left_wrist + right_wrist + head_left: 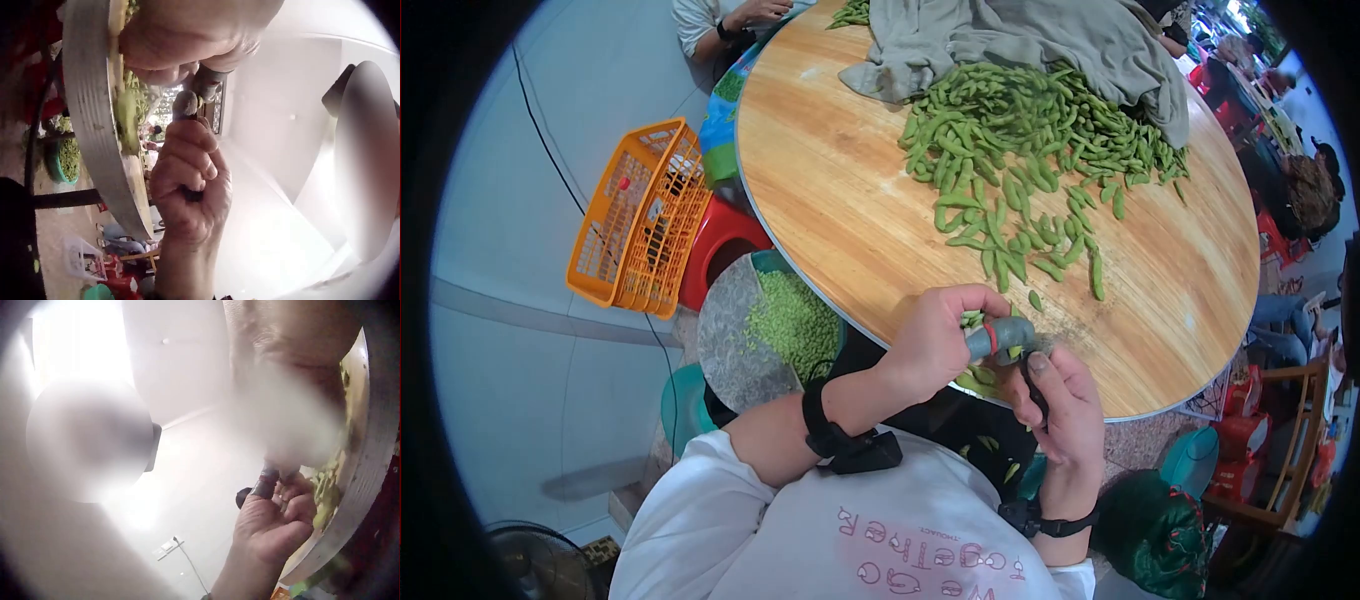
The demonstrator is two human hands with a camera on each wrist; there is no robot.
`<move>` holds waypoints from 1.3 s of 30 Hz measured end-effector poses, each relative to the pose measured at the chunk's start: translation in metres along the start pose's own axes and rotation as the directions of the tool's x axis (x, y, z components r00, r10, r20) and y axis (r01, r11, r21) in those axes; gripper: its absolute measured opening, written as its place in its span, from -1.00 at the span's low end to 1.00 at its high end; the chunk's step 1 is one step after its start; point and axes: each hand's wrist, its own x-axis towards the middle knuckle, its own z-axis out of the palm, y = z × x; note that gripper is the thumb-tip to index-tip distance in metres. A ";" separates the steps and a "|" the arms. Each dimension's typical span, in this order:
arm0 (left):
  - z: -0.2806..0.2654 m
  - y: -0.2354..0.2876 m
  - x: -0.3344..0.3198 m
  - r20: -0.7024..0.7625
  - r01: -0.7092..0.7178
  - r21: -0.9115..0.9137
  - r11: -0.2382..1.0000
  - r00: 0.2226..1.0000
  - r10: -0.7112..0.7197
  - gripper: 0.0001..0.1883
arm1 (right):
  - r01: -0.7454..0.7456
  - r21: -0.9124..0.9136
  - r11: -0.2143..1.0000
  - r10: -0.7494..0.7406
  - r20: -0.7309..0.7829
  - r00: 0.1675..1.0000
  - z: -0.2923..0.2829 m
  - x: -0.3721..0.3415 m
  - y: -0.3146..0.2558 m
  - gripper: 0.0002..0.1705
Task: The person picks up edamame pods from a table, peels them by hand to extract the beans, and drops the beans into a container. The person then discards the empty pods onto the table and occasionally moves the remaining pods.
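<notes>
At the near edge of the round table, my left hand [935,335] has curled fingers and a thumb in a grey cover [1000,338] with a red band. A bit of green pod [1015,352] shows at that thumb's tip, pinched there. Close beside it, my right hand [1065,400] grips a small dark tool [1034,385], its thumb raised against the left thumb. The left wrist view shows the right hand [190,169] with fingers curled in; what they enclose is mostly hidden. In the right wrist view the left hand [269,525] is below, its covered thumb upward.
A big heap of green pods [1000,120] lies on the wooden table [830,170], partly under a grey cloth [1020,35]. Shelled beans [795,320] fill a container at the left, near an orange crate [640,220] and red stool [718,245]. Another person's hand [758,12] is across.
</notes>
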 end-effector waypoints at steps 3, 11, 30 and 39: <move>-0.001 -0.004 -0.003 0.087 -0.025 -0.016 1.000 0.996 0.027 -0.89 | -0.111 0.145 0.983 0.112 0.005 0.994 -0.001 -0.003 0.002 -0.83; 0.007 0.005 -0.002 0.098 -0.107 0.418 0.902 0.993 0.072 -0.85 | 0.006 -0.193 0.981 -0.036 -0.155 0.987 0.000 0.002 0.008 -0.87; -0.049 0.012 0.007 -0.039 -0.120 0.009 0.993 0.992 0.120 -0.69 | -0.088 -0.994 -0.069 -0.519 -0.040 0.854 0.012 0.064 0.009 -0.76; -0.021 0.008 0.003 0.121 0.067 -0.108 0.992 0.991 -0.054 -0.65 | -0.096 0.234 0.968 0.099 0.000 0.995 0.000 0.024 -0.002 -0.83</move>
